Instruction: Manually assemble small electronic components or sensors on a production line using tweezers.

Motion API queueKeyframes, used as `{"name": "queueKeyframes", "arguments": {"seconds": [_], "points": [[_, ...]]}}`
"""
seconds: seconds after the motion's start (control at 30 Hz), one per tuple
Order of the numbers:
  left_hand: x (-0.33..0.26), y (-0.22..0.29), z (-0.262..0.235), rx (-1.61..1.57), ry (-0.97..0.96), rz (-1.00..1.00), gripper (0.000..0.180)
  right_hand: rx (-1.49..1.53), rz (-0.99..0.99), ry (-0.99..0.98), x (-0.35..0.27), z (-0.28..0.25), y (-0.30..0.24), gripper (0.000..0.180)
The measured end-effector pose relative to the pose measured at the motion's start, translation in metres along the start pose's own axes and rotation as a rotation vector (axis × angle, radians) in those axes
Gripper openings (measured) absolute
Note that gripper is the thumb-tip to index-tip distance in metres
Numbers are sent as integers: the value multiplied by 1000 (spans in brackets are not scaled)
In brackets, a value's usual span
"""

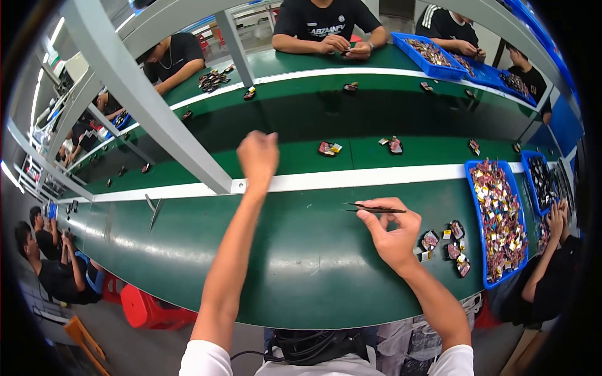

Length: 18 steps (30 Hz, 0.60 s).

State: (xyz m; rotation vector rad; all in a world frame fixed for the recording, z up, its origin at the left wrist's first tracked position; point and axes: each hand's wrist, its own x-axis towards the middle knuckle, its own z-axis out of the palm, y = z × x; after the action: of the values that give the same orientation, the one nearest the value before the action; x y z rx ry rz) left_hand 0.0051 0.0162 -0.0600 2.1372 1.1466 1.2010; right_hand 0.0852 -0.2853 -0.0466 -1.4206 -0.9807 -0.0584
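Observation:
My right hand is closed around black tweezers, their tips apart and pointing left above the green table. My left hand is stretched out past the white rail, over the near side of the conveyor belt. Motion smears its fingers, so whether it holds anything is unclear. To the right of my right hand lie several small electronic assemblies with red, yellow and black parts. More such assemblies sit spaced out on the belt.
Beyond those pieces stands a blue bin heaped with small parts, beside another blue bin of black parts. A grey post slants up at left. Another pair of tweezers lies near the rail. Co-workers sit opposite and at both sides.

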Motion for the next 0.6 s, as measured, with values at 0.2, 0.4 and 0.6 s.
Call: {"name": "queueKeyframes", "arguments": {"seconds": [0.2,0.4,0.6], "points": [[0,-13,-42,79,-232,-339,50,-28,-41,-49,0,2,5,14],[14,-16,-28,110,-228,-421,38,-31,-14,-40,-3,3,7,13],[3,-10,-35,-153,-105,-422,24,-48,-36,-73,-3,4,7,15]]}}
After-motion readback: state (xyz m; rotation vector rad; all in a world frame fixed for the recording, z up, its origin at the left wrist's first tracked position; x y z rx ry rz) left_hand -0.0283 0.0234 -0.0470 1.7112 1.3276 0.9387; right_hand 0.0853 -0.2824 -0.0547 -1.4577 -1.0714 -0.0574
